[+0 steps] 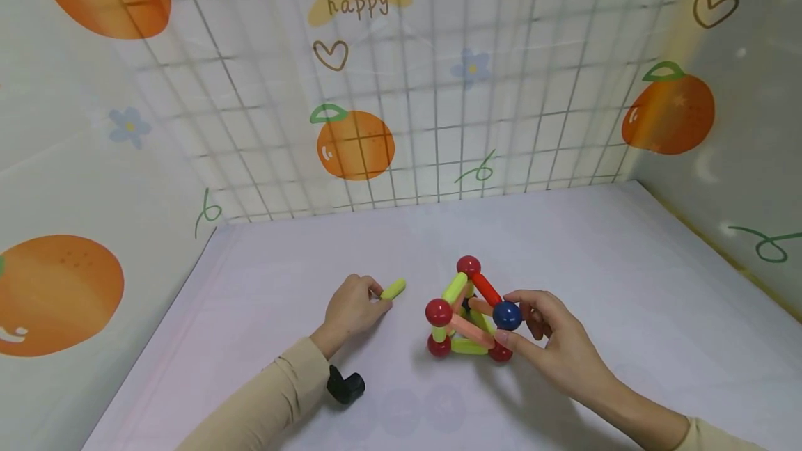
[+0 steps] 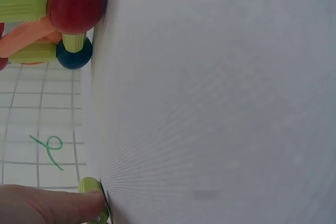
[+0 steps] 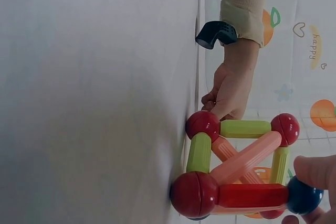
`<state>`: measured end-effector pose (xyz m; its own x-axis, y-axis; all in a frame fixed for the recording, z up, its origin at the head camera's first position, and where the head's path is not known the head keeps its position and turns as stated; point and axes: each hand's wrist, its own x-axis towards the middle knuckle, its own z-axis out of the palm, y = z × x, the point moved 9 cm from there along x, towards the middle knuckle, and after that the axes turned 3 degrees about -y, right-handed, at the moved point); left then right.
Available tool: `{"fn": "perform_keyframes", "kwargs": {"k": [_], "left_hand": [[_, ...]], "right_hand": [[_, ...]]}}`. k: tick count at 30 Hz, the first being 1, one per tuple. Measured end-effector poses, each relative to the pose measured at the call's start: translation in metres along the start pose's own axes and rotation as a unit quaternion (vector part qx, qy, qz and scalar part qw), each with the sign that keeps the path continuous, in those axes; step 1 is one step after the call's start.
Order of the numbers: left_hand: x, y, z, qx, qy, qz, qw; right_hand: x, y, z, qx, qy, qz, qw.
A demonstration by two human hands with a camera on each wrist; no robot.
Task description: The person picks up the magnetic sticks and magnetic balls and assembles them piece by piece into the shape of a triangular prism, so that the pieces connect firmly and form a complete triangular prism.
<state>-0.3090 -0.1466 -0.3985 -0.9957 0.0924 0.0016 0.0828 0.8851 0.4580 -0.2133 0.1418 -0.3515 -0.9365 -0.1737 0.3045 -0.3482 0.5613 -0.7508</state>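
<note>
My left hand (image 1: 354, 306) pinches a short yellow-green magnetic rod (image 1: 394, 289) on the table, left of a magnetic ball-and-rod frame. In the left wrist view a finger presses on the same rod (image 2: 90, 184). Thumb and fingers of my right hand (image 1: 567, 346) grip the blue ball (image 1: 507, 316) at the frame's upper right corner. That box-like frame joins red balls (image 1: 438, 312) and dark blue ones with yellow-green rods, a red rod (image 1: 486, 288) and slanting salmon rods (image 1: 471, 331). The right wrist view shows the thumb against the blue ball (image 3: 304, 195).
Under everything lies a pale lavender table (image 1: 301, 249). A white curtain (image 1: 276, 89) printed with oranges covers a wire grid behind it and rises at both sides. A black wrist-worn device (image 1: 346, 386) sits at my left cuff.
</note>
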Motion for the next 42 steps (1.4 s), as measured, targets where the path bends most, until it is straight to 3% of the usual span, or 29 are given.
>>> {"fn": "perform_keyframes", "kwargs": {"k": [5,8,11,14,19,24,27,42], "left_hand": [[-0.002,0.004,-0.006,-0.028,0.017,0.005,0.9994],[-0.008,0.017,-0.018,-0.062,0.047,0.030,0.9966],[-0.018,0.038,-0.036,-0.105,0.079,0.073,0.9887],[-0.032,0.063,-0.052,-0.159,0.092,0.122,0.9755],[-0.056,0.104,-0.055,-0.205,0.059,0.213,0.9533],[-0.074,0.132,-0.046,-0.195,0.023,0.281,0.9394],[-0.077,0.137,-0.042,-0.185,0.014,0.294,0.9375],[-0.071,0.137,-0.032,-0.137,0.007,0.298,0.9447]], "right_hand": [[0.000,0.000,0.000,0.002,-0.006,0.008,1.000],[0.000,0.000,-0.001,0.000,-0.005,0.007,1.000],[0.000,-0.001,-0.001,-0.002,-0.005,0.006,1.000],[0.000,-0.001,-0.002,-0.002,-0.003,0.004,1.000],[0.000,-0.002,-0.002,-0.004,-0.001,0.000,1.000],[0.000,-0.002,-0.002,-0.005,-0.001,0.000,1.000],[0.000,-0.001,-0.001,-0.006,-0.004,-0.001,1.000],[-0.001,-0.001,-0.002,-0.008,0.002,-0.001,1.000]]}}
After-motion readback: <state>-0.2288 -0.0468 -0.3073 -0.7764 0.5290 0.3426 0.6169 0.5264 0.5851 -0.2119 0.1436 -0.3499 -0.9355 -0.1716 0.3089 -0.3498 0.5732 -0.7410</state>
